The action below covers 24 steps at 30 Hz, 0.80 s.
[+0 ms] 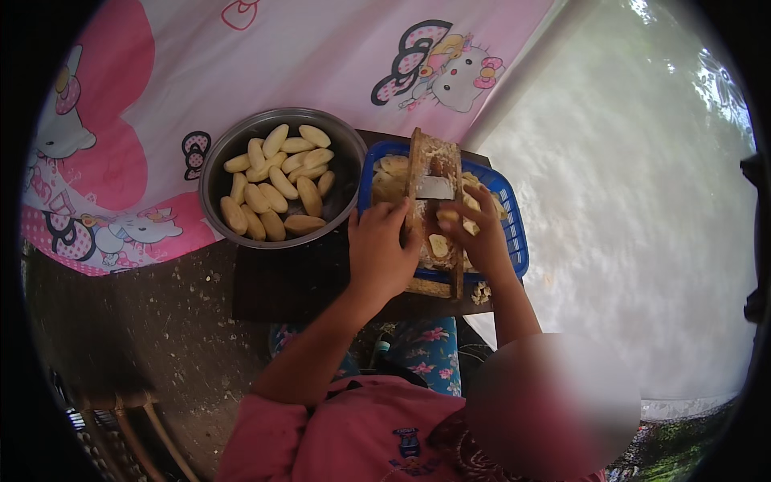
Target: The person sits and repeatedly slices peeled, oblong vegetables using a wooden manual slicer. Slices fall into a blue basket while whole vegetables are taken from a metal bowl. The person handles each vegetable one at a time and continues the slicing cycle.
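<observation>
Seen from above, a seated person in a pink shirt (353, 434) and blue floral trousers (434, 353) works with both hands at a dark surface (269, 285). A wooden slicer (428, 221) with a flat metal blade (435, 188) lies across a blue plastic basket (518, 241), its long side running near to far. The left hand (384, 247) grasps the slicer's left edge. The right hand (479, 231) is over its right side, fingers bent at a pale piece; whether they grip it, I cannot tell. A pale round slice (438, 246) lies on the slicer, nearer than the blade, and more slices show in the basket. Just left of the basket, a wide metal bowl (343, 193) holds many peeled bananas (278, 183). Beyond hangs a pink patterned cloth (321, 48); to the right spreads a white sheet (626, 201).
</observation>
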Motion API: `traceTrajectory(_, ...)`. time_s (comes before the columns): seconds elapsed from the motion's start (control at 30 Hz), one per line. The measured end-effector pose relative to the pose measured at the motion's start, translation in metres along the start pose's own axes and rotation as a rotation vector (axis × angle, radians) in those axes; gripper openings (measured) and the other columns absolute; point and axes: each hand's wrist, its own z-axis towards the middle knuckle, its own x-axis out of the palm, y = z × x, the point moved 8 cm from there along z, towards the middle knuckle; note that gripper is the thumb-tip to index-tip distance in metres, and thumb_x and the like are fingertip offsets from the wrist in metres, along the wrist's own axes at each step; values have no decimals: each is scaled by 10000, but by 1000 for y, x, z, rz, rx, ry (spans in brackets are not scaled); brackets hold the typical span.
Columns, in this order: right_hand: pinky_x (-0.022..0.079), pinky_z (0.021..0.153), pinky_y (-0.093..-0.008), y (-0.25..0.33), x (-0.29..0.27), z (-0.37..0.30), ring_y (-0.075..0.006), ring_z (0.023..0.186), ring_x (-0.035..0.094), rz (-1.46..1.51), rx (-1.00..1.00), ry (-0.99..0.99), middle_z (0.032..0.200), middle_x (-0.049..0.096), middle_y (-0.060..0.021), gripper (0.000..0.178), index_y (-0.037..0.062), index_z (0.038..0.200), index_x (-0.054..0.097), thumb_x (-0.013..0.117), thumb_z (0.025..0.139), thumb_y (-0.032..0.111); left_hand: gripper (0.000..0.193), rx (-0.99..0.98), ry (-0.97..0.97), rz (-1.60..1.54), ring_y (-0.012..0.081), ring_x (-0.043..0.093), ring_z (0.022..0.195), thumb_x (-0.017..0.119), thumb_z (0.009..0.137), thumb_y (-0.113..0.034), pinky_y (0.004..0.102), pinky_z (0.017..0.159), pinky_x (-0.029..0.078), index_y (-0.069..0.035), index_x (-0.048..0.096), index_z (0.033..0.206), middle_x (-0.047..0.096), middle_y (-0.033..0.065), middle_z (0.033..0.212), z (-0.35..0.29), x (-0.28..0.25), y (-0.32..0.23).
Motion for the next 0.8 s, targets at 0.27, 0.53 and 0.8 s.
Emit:
traceTrajectory(0.27,402,1053,-409,-41,11,70,-326,1246,498,80,11,-151,1339,501,-175,305,135,1076,741,792,801,256,443,37,-17,18,310,530,1136,622,860,-193,541,1113,265,-35,584,1273,591,124,1105,-1,-2,-3)
traceTrajectory(0.53,372,1067,-474,-4,3,-6,-391,1314,423,86,-19,-40,1319,543,-193,324,186,1034,762,823,740,307,449,24,-68,7,308,530,1142,627,843,-191,538,1116,262,-32,591,1262,590,125,1127,0,-3,0)
traceTrajectory(0.8,411,1032,-462,-46,11,79,-391,1261,470,98,32,-193,1275,546,-211,311,187,1027,764,808,753,326,444,23,-14,-1,314,527,1138,623,849,-196,547,1111,265,-34,595,1261,593,115,1106,4,-3,-2)
